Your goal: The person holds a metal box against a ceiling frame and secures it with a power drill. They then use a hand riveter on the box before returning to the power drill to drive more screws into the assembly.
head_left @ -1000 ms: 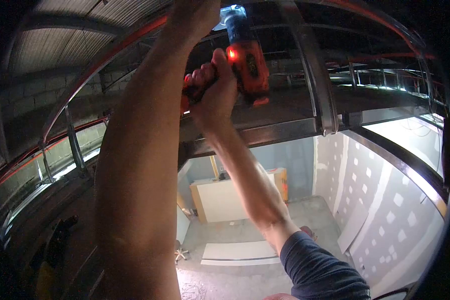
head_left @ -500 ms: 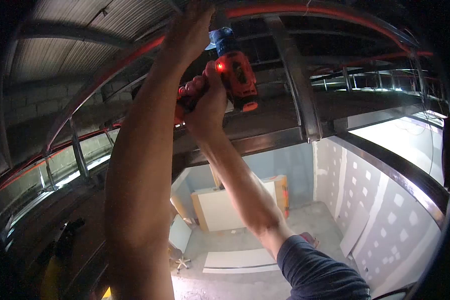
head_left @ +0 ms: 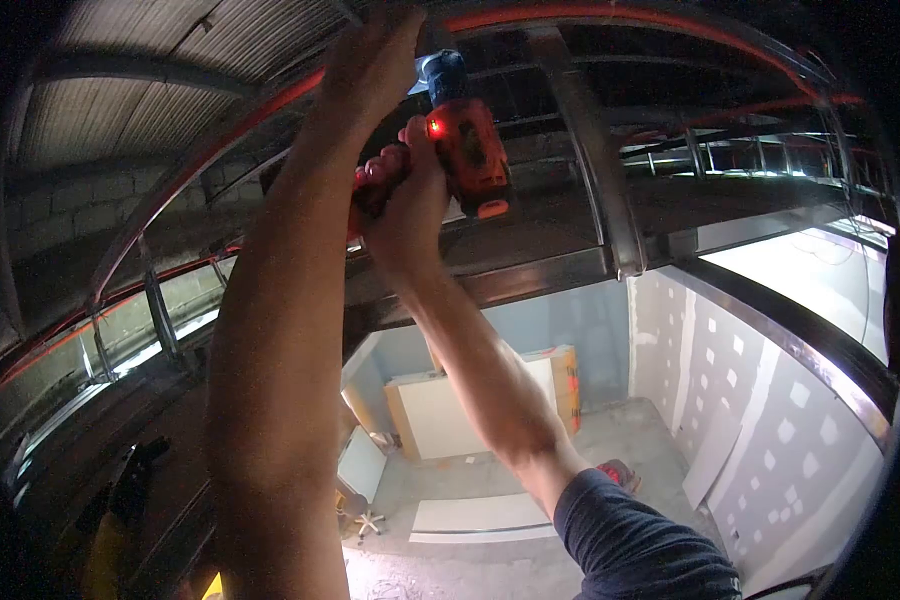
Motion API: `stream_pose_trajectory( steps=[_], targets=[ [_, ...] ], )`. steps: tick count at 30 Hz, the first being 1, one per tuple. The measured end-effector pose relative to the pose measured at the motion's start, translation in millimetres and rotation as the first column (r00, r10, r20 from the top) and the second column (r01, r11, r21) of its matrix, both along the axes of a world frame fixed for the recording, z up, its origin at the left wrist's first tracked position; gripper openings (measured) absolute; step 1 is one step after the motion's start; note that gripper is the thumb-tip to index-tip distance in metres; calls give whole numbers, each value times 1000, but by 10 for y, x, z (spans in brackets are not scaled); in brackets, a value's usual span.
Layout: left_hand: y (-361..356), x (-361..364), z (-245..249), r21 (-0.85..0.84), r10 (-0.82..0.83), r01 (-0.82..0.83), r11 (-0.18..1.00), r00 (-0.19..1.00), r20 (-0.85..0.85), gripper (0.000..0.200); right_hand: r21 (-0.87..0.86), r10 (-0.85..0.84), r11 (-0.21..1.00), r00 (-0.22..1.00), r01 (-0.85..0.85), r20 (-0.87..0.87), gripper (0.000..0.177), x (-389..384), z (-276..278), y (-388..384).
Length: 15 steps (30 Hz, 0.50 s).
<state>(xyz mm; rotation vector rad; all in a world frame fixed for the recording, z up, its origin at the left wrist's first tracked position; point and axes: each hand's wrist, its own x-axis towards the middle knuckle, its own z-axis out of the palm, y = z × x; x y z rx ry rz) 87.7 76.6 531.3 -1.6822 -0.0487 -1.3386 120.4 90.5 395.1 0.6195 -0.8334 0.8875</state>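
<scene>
My right hand is wrapped round the handle of a red cordless drill. The drill points up toward the dark ceiling framing, and a small red light glows on its side. Its blue-black front end is near my left hand. That hand is raised high, close to the metal framing, and its fingers are lost in shadow at the top of the view. Whatever it touches is hidden. My left forearm covers part of the drill's base.
A red pipe or conduit curves overhead, and a metal stud hangs to the right. Below are leaning boards, a flat white panel and a patched plasterboard wall. A yellow-and-black tool is at lower left.
The drill and my right hand have shifted very slightly up and left in the view. My grip on the drill is the same, and my left hand stays raised.
</scene>
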Motion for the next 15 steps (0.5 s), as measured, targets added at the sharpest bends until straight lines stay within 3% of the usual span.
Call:
stream_pose_trajectory(
  steps=[2,4,6,8,9,12,15],
  targets=[
    [-72,19,30,-220,-46,18,975,992,-120,41,-63,-7,998,999,5,-38,29,-66,42,-71],
    [2,60,40,-222,-88,72,972,994,-60,41,-130,-17,991,997,7,-76,30,-64,3,-17],
    [59,73,21,-215,-134,132,968,991,4,42,52,88,995,995,-90,37,31,12,-126,81],
    [77,98,22,108,-73,70,992,997,26,43,-35,-1,999,1000,1,4,31,54,-206,50],
    [62,93,18,111,-72,69,991,997,26,43,-135,-85,987,996,82,-17,32,49,-225,38],
    [79,109,-2,27,-100,99,995,995,22,46,-56,-44,997,998,46,37,31,83,-221,87],
    [84,76,12,47,-35,34,998,999,10,50,-129,-88,988,996,85,-23,31,-10,-189,51]
  ],
)
